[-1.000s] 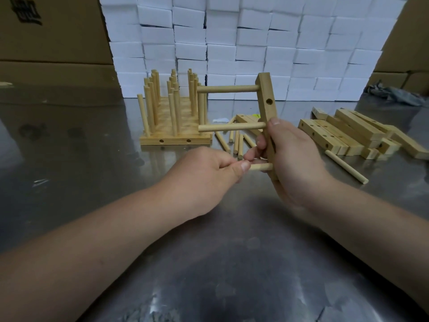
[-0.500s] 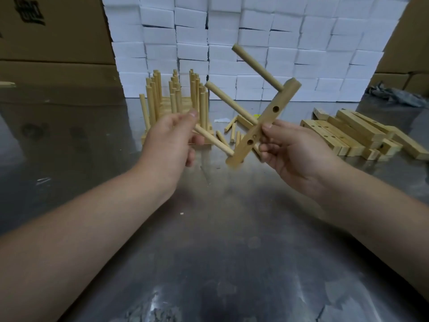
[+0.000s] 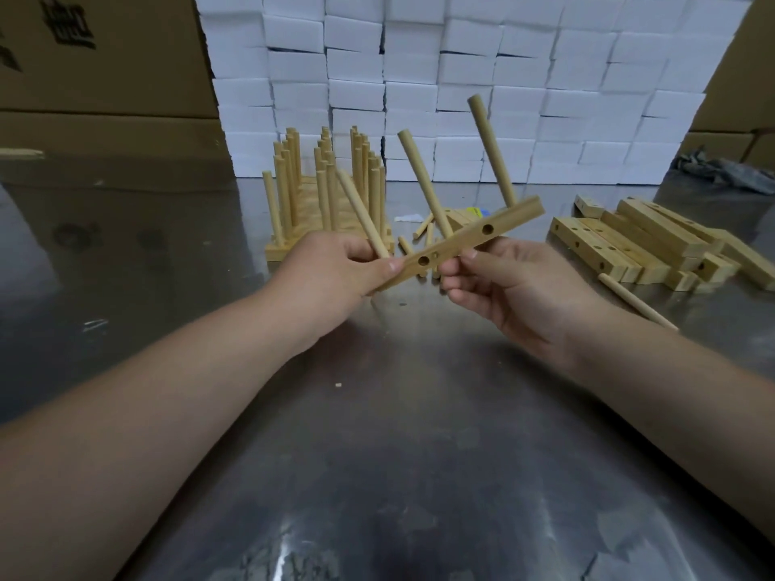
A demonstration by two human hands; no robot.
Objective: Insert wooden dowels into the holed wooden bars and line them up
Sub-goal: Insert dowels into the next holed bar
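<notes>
I hold a holed wooden bar (image 3: 465, 241) tilted above the table, three dowels standing up from it. My left hand (image 3: 335, 278) grips the bar's lower left end and the left dowel (image 3: 360, 213) there. My right hand (image 3: 503, 283) pinches the bar near its middle from below. The middle dowel (image 3: 423, 182) and the right dowel (image 3: 490, 148) lean up and to the left. Behind my left hand stands a lined-up row of finished bars (image 3: 327, 190) with upright dowels.
A pile of holed bars (image 3: 654, 245) lies at the right, a loose dowel (image 3: 637, 301) in front of it. Several loose dowels (image 3: 423, 228) lie behind the held bar. White boxes (image 3: 461, 86) and cardboard cartons (image 3: 105, 77) close off the steel table's (image 3: 398, 454) far side.
The bar has turned from upright to nearly level, so its dowels now point up. My left hand went from pushing the lowest dowel in to gripping the bar's left end.
</notes>
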